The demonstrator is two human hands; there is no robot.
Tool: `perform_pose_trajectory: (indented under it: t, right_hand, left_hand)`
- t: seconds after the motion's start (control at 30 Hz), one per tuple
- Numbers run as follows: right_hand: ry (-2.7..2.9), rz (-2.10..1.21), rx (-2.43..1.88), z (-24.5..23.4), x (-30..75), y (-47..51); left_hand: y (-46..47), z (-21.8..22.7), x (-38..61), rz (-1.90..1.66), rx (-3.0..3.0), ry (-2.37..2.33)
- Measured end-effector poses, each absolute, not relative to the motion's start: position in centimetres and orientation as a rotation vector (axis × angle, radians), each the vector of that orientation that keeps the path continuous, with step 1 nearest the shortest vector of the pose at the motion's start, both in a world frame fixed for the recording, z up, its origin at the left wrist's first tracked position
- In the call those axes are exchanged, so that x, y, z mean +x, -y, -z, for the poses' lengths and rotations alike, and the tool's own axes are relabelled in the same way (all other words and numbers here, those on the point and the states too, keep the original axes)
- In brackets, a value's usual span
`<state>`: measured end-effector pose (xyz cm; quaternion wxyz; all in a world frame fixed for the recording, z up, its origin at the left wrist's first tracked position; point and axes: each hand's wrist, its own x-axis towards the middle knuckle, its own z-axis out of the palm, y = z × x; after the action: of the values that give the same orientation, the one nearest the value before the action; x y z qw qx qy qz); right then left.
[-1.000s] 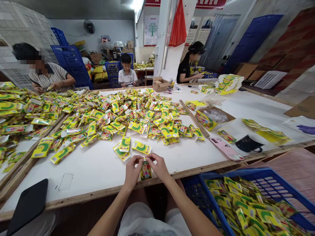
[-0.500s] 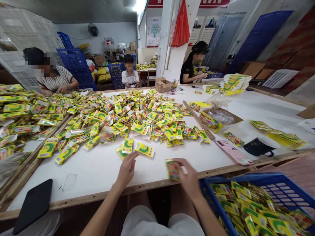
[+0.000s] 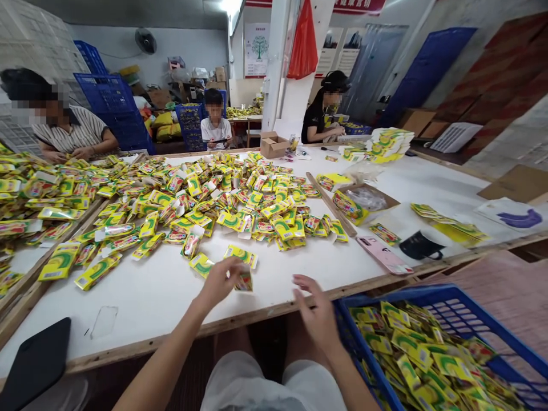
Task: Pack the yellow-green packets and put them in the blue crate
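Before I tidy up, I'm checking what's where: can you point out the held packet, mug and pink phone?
Held packet [image 3: 244, 281]: head view, printed face.
Mug [image 3: 416, 247]: head view, dark body.
Pink phone [image 3: 384, 255]: head view, middle of back.

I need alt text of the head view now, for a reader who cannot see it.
A person's left hand holds a small printed carton at a white table, the right hand open and empty. Many yellow cartons lie heaped beyond; at right is a blue crate of yellow packs, with three other people farther back.
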<state>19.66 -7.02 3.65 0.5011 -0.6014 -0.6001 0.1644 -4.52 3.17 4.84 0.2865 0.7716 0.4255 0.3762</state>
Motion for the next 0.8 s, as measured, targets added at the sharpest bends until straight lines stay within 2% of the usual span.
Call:
perform_pose_trajectory:
  t: [0.1,0.23,0.47,0.67,0.8]
  right_hand:
    - [1.495,-0.755,-1.273,-1.8,15.1,4.8]
    - [1.422,-0.977,-1.163,0.0,13.3,3.1]
    - [1.573,-0.975,-1.189,-0.6,14.7,1.7]
    - [1.529,-0.871,-1.193,-1.4,14.9,0.2]
    - [1.591,-0.862,-1.133,-1.5,15.1,1.0]
  left_hand:
    - [-0.9,-3.6,-2.1,-0.937,1.868,-1.052]
    - [0.5,-1.1,-1.8,-1.166,1.493,-1.077]
    - [1.1,0.1,-2.3,-1.024,1.552,-0.992]
    - [0.5,0.0,-1.0,-1.218,1.545,-1.027]
    - [1.2,-0.2,-1.0,-1.198,1.571,-1.038]
